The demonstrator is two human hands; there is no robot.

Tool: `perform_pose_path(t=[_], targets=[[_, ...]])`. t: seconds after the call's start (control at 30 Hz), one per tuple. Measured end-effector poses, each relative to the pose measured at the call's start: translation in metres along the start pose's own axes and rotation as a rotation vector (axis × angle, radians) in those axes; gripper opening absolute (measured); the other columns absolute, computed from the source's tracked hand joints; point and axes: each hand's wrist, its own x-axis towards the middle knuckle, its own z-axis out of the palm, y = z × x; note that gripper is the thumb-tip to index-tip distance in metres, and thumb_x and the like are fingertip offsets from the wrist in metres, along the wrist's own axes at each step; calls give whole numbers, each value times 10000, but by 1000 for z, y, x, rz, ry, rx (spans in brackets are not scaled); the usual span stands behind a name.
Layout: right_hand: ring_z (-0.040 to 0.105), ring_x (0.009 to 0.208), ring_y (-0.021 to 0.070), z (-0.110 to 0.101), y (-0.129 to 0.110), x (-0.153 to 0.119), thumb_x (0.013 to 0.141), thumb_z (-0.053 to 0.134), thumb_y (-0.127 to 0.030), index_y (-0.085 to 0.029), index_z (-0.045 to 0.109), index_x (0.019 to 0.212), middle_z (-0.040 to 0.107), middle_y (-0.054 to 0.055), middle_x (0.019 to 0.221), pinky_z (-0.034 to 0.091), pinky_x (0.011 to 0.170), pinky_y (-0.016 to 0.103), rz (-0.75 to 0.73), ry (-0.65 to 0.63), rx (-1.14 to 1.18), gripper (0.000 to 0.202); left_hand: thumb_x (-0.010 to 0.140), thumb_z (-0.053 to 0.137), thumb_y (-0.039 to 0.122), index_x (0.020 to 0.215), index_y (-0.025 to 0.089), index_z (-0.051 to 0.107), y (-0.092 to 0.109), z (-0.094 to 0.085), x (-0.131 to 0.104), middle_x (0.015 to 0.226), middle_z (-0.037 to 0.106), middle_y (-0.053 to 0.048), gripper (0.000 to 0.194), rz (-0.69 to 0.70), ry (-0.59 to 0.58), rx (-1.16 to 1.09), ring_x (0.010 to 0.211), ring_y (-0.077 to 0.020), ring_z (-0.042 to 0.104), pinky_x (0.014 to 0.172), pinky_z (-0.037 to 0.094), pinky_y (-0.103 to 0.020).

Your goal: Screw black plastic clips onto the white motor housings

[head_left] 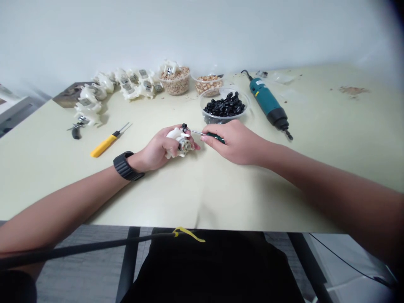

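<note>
While the white moulded plastic housing with a round metal motor [178, 141] sat in the left hand [158, 147], thumb and fingers were curled closed around it, above the pale yellow table [176, 198]. The right hand [236, 143] was closed on the dark green handle of a thin metal screwdriver [216, 137], its shaft reaching to a small black plastic part [184, 126] at the housing's upper edge. Just beyond the right hand stood a round clear plastic tub of black pieces [224, 105].
</note>
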Motion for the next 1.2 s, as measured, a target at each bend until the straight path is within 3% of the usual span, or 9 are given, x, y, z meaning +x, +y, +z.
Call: perform_pose_path(t=[0.43, 0.7, 0.83, 1.0, 1.1, 1.2], targets=[[510, 713, 148, -4, -3, 1, 1104, 459, -333, -132, 756, 1050, 661, 27, 784, 316, 719, 306, -26, -58, 72, 363, 513, 620, 48, 883, 159, 699, -2, -1, 0, 901, 762, -60, 394, -2, 1, -18, 925, -253, 740, 785, 526, -355], [495, 702, 151, -5, -3, 0, 1100, 496, -343, -161, 697, 996, 643, 25, 786, 295, 700, 311, 52, -65, 24, 290, 515, 626, 37, 881, 145, 706, -3, -3, 1, 898, 782, -71, 390, 9, -21, -20, 934, -256, 751, 783, 531, -337], [505, 695, 163, -3, -13, -3, 1120, 460, -343, -166, 716, 1010, 672, 54, 803, 276, 679, 322, 63, -35, -111, 330, 523, 650, 22, 895, 147, 710, -2, -2, 1, 904, 782, -57, 396, -2, -9, 4, 874, -215, 720, 731, 509, -305], [504, 624, 201, 3, -35, -4, 1133, 413, -329, -149, 727, 1121, 677, 97, 746, 189, 635, 346, 144, -45, -536, 363, 555, 675, 8, 940, 177, 711, 0, 3, -4, 927, 767, -26, 422, -25, -16, 73, 845, -175, 677, 694, 488, -278], [480, 599, 199, 3, -39, -3, 1124, 416, -298, -141, 733, 1100, 666, 99, 733, 188, 627, 349, 124, -63, -564, 354, 571, 687, 32, 966, 185, 687, 2, 6, -8, 970, 762, -32, 423, -36, 5, 158, 847, -173, 660, 677, 480, -279], [363, 567, 162, 0, -34, -1, 1112, 434, -295, -150, 713, 958, 603, 68, 693, 191, 619, 353, 125, -66, -449, 350, 595, 695, 66, 985, 189, 662, 4, 8, -10, 895, 721, -10, 409, -59, 37, 236, 720, -138, 585, 583, 415, -273]])
